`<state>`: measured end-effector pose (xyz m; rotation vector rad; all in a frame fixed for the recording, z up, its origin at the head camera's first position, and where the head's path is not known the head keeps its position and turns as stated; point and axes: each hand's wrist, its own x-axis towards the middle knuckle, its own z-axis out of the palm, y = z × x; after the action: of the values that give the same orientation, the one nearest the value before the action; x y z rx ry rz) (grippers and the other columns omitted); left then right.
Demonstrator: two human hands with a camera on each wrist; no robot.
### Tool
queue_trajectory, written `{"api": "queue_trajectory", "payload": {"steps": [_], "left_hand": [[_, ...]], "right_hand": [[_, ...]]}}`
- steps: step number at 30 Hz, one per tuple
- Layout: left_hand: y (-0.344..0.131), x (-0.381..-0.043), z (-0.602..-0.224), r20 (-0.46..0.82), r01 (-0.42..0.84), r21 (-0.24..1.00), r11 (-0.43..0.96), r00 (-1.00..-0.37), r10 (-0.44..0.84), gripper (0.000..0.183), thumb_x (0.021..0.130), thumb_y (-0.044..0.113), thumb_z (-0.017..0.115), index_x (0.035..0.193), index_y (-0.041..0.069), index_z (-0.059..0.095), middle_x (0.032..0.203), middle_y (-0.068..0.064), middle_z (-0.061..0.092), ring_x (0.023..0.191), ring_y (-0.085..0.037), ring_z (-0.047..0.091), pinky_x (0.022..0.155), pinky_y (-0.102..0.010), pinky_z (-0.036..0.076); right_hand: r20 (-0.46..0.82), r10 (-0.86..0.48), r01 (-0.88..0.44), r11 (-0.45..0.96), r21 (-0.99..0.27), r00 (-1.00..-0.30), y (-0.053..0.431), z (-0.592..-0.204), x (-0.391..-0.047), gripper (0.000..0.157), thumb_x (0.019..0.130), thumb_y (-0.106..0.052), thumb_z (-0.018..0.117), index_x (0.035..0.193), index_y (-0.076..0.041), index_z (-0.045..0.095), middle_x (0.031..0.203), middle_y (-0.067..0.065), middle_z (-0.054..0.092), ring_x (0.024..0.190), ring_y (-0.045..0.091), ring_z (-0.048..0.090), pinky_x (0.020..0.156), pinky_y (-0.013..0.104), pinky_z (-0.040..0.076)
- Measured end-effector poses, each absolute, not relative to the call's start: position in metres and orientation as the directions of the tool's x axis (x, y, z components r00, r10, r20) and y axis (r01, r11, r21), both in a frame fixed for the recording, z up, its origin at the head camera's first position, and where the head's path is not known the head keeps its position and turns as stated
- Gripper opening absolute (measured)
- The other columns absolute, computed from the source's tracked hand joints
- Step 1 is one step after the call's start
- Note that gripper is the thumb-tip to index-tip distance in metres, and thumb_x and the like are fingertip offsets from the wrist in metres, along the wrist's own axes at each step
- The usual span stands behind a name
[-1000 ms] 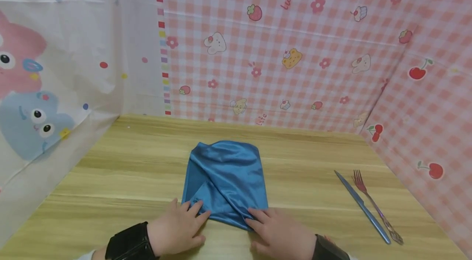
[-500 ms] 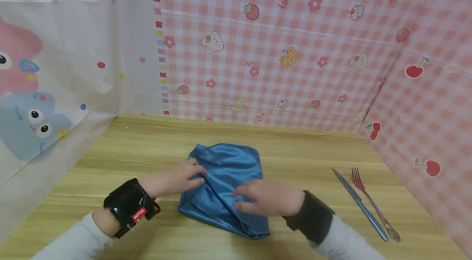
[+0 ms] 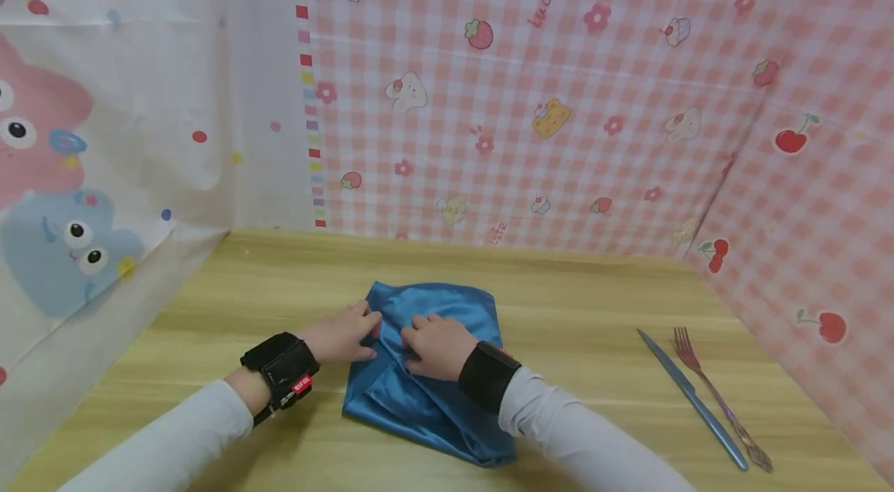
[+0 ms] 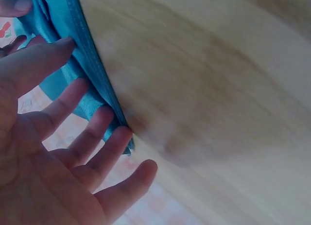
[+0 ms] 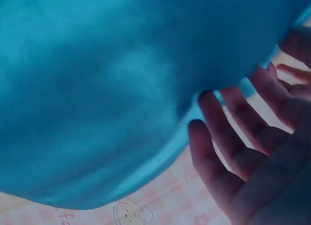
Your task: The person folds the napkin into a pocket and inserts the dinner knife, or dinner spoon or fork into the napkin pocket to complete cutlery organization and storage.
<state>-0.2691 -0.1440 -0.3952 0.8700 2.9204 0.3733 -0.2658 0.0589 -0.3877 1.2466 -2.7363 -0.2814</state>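
Observation:
A shiny blue satin cloth [image 3: 447, 302], folded into a rough square with a diagonal fold across it, lies on the table. My left hand [image 3: 344, 333] is at its left edge; in the left wrist view the fingers [image 4: 92, 137] are spread and their tips touch the cloth's hemmed edge [image 4: 90, 45]. Over the middle of the cloth, near the diagonal fold, is my right hand [image 3: 438, 346]. Its slightly bent fingers [image 5: 223, 132] press lightly on the satin in the right wrist view. Neither hand visibly pinches the fabric.
To the right, a table knife [image 3: 691, 399] and a fork [image 3: 722, 403] lie side by side on the wooden table [image 3: 573, 298]. Patterned sheets [image 3: 559, 73] hang behind and at both sides. Black straps [image 3: 282, 368] circle both wrists.
Both hands have left the cloth's near edge and moved away from me, the left to its left edge, the right to its middle. The near right corner has shifted slightly toward me.

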Motion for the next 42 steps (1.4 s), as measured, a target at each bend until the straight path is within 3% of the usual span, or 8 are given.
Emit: {"api": "queue_trajectory", "payload": {"steps": [4, 9, 18, 21, 25, 30, 34, 42], "left_hand": [[-0.142, -0.269, -0.388, -0.019, 0.516, 0.258, 0.817, -0.843, 0.538, 0.023, 0.081, 0.022, 0.07, 0.088, 0.01, 0.052, 0.087, -0.004, 0.041, 0.076, -0.017, 0.041, 0.063, -0.028, 0.036], [-0.142, -0.268, -0.39, -0.03, 0.499, 0.26, 0.826, -0.851, 0.524, 0.024, 0.08, 0.023, 0.071, 0.085, 0.01, 0.052, 0.085, -0.004, 0.039, 0.074, -0.017, 0.041, 0.062, -0.028, 0.034], [-0.141, -0.267, -0.392, -0.027, 0.488, 0.291, 0.823, -0.856, 0.516, 0.023, 0.079, 0.022, 0.071, 0.086, 0.011, 0.053, 0.085, -0.003, 0.039, 0.071, -0.016, 0.041, 0.06, -0.027, 0.034], [-0.142, -0.266, -0.39, -0.013, 0.502, 0.292, 0.814, -0.849, 0.528, 0.023, 0.079, 0.021, 0.071, 0.086, 0.01, 0.052, 0.084, -0.004, 0.04, 0.071, -0.016, 0.041, 0.06, -0.026, 0.034], [-0.143, -0.266, -0.391, -0.015, 0.507, 0.291, 0.811, -0.845, 0.534, 0.022, 0.079, 0.022, 0.071, 0.086, 0.01, 0.053, 0.086, -0.004, 0.041, 0.072, -0.016, 0.041, 0.062, -0.027, 0.035], [-0.145, -0.268, -0.394, -0.009, 0.512, 0.3, 0.804, -0.842, 0.54, 0.022, 0.079, 0.021, 0.071, 0.085, 0.011, 0.052, 0.086, -0.004, 0.041, 0.073, -0.017, 0.04, 0.062, -0.027, 0.034], [-0.146, -0.27, -0.397, -0.007, 0.512, 0.31, 0.801, -0.841, 0.541, 0.023, 0.079, 0.021, 0.071, 0.084, 0.012, 0.051, 0.086, -0.004, 0.04, 0.074, -0.017, 0.04, 0.063, -0.027, 0.034], [-0.145, -0.269, -0.394, -0.021, 0.501, 0.313, 0.807, -0.845, 0.534, 0.022, 0.079, 0.021, 0.071, 0.084, 0.012, 0.052, 0.087, -0.005, 0.042, 0.075, -0.017, 0.041, 0.063, -0.028, 0.035]], "right_hand": [[0.082, -0.773, -0.738, 0.628, 0.246, -0.63, 0.06, -0.387, -0.265, 0.016, 0.086, -0.034, 0.061, 0.083, -0.019, 0.057, 0.08, -0.004, 0.054, 0.069, 0.012, 0.049, 0.057, 0.023, 0.04], [0.129, -0.773, -0.749, 0.634, 0.192, -0.621, 0.066, -0.388, -0.268, 0.013, 0.085, -0.029, 0.062, 0.078, -0.019, 0.057, 0.076, -0.006, 0.052, 0.066, 0.011, 0.048, 0.055, 0.021, 0.036], [0.32, -0.678, -0.707, 0.707, 0.034, -0.662, 0.113, -0.36, -0.274, 0.009, 0.084, -0.023, 0.064, 0.082, -0.016, 0.059, 0.081, -0.002, 0.057, 0.072, 0.011, 0.054, 0.064, 0.026, 0.046], [0.362, -0.602, -0.663, 0.745, -0.065, -0.712, 0.143, -0.35, -0.273, 0.009, 0.084, -0.02, 0.064, 0.084, -0.012, 0.06, 0.085, 0.004, 0.059, 0.073, 0.013, 0.054, 0.065, 0.028, 0.046], [0.344, -0.441, -0.522, 0.832, -0.191, -0.829, 0.19, -0.342, -0.264, 0.01, 0.086, -0.022, 0.062, 0.087, -0.013, 0.059, 0.091, 0.005, 0.058, 0.076, 0.014, 0.054, 0.064, 0.028, 0.046], [0.321, -0.274, -0.358, 0.903, -0.239, -0.907, 0.252, -0.345, -0.241, 0.01, 0.086, -0.023, 0.062, 0.087, -0.013, 0.059, 0.096, 0.007, 0.059, 0.074, 0.017, 0.056, 0.056, 0.028, 0.043], [0.29, -0.253, -0.318, 0.926, -0.204, -0.923, 0.291, -0.358, -0.219, 0.008, 0.083, -0.02, 0.066, 0.081, -0.015, 0.06, 0.093, 0.006, 0.06, 0.075, 0.02, 0.057, 0.058, 0.031, 0.045], [0.135, -0.294, -0.314, 0.937, -0.157, -0.946, 0.315, -0.382, -0.202, 0.007, 0.081, -0.018, 0.064, 0.075, -0.018, 0.061, 0.079, -0.006, 0.058, 0.069, 0.005, 0.052, 0.06, 0.025, 0.044]]}}
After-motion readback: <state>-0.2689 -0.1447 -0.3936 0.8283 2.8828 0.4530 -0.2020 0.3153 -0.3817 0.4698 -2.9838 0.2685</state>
